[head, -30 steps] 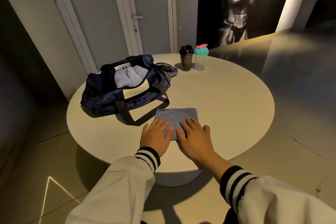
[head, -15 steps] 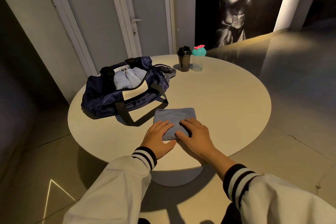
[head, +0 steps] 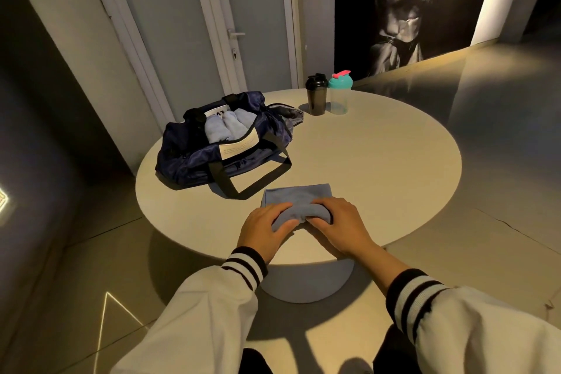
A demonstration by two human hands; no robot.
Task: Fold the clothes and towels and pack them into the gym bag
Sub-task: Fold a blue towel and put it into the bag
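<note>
At the near edge of the table point(head: 394, 179), both hands on the blue towel point(head: 299, 196), its near end already turned up into a short roll. Left hand point(head: 264, 229) curled round the roll's left end, fingers together over the top, thumb against the near side. Right hand point(head: 338, 222) clamped likewise on the right end, fingers bent over the cloth. Gripped at both ends, most likely to drive the roll evenly and stop it skewing. Rolled rather than folded flat, seemingly to match what is already packed. Beyond the knuckles, the unrolled remainder spread flat toward the middle of the surface, ready to be taken up. Just past its far left corner, the black strap point(head: 258, 181) of the gym bag point(head: 194, 158), flopped outward and so clear of the mouth. Bag at the left edge, unzipped and gaping, within easy reach for the drop-in. Inside, pale rolled bundles point(head: 227, 127) packed side by side. At the far edge, a black shaker point(head: 316, 96) and a teal-lidded bottle point(head: 340, 94) just beside each other, well apart from the work.
</note>
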